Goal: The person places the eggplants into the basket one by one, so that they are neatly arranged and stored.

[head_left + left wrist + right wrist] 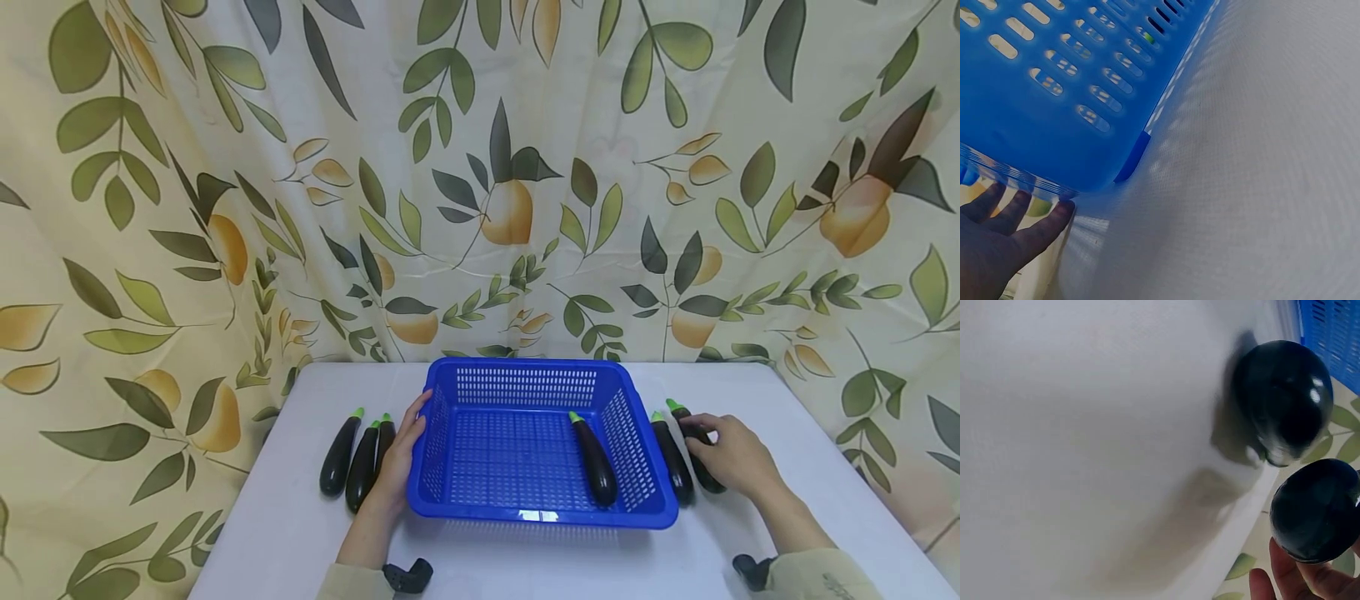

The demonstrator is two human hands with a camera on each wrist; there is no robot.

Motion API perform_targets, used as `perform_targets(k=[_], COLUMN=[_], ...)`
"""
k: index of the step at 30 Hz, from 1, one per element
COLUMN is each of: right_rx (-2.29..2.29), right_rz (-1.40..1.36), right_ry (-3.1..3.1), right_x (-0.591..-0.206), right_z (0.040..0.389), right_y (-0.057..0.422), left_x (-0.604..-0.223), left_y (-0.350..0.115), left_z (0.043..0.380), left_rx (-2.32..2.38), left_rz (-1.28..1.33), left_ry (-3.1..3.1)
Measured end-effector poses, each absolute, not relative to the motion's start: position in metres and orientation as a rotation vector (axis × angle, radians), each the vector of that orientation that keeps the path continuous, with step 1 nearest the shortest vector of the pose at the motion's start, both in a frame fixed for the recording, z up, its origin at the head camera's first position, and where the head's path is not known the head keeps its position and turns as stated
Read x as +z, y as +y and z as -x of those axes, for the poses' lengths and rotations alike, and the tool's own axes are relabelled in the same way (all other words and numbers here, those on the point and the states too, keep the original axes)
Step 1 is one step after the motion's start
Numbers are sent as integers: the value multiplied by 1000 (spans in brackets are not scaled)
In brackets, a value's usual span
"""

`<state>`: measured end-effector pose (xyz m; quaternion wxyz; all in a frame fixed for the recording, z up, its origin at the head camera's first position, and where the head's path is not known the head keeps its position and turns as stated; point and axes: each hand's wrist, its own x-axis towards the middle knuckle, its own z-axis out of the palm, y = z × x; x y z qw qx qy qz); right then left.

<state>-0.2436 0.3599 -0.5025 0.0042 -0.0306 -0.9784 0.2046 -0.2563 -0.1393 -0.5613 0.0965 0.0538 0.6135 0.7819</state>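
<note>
A blue plastic basket [480,515] with slotted walls stands in the middle, one dark eggplant [595,462] lying inside toward its right. My left hand [393,467] is at the basket's left side; in the left wrist view its extended fingers [1044,232] touch the outer wall. Right of the basket, my right hand [735,454] grips an eggplant [708,477] near its green-stemmed upper part. The right wrist view shows this eggplant's rounded end [1313,512] over the fingers, its shadow apart from it on the table. Another eggplant [673,462] lies between it and the basket.
Three eggplants lie left of the basket: an outer one [341,458], a middle one [363,468], and one [386,437] partly behind my left hand. All are on a white-covered table [555,571]. A leaf-and-fruit patterned curtain [480,292] hangs behind the table's back edge.
</note>
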Motion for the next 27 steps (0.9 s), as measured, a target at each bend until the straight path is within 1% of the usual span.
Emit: perform_targets(k=[27], right_rx=[625], right_rz=[-41], right_ry=[-2989], right_x=[-461], right_z=[244], right_y=[334], left_x=[-560], left_y=[-138], left_z=[255], left_rx=[2309], left_rz=[-161], left_ry=[1848])
